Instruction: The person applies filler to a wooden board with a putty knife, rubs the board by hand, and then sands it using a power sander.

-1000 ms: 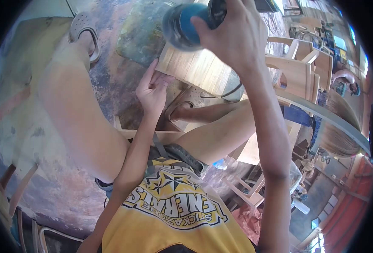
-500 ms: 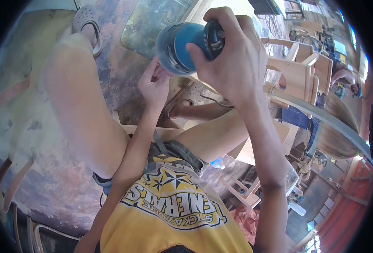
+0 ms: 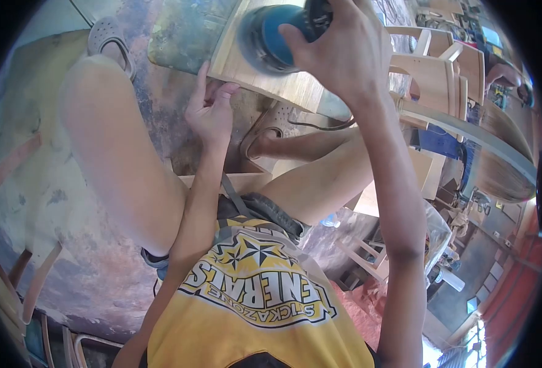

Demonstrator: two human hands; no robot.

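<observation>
My right hand (image 3: 350, 58) is wrapped round the black top of a blue power sander (image 3: 280, 40), whose round base is blurred. The sander rests on or just over a pale wooden board (image 3: 252, 81); contact with the surface cannot be made out. At the board's near left corner is my left hand (image 3: 212, 110), its thumb against the edge and its index finger stretched along the side. Part of the board lies hidden under the tool and my right hand.
Wooden chair frames (image 3: 427, 70) stand at the right, beside a long pale rail (image 3: 473, 129). A dark cable (image 3: 323, 126) runs below the board. A green-grey mat (image 3: 182, 40) lies beyond my left hand. Another person's arm (image 3: 503, 72) shows at the far right.
The sander and my right hand have moved up in view, and more of the board shows. My left hand has shifted slightly left and down, now at the board's corner.
</observation>
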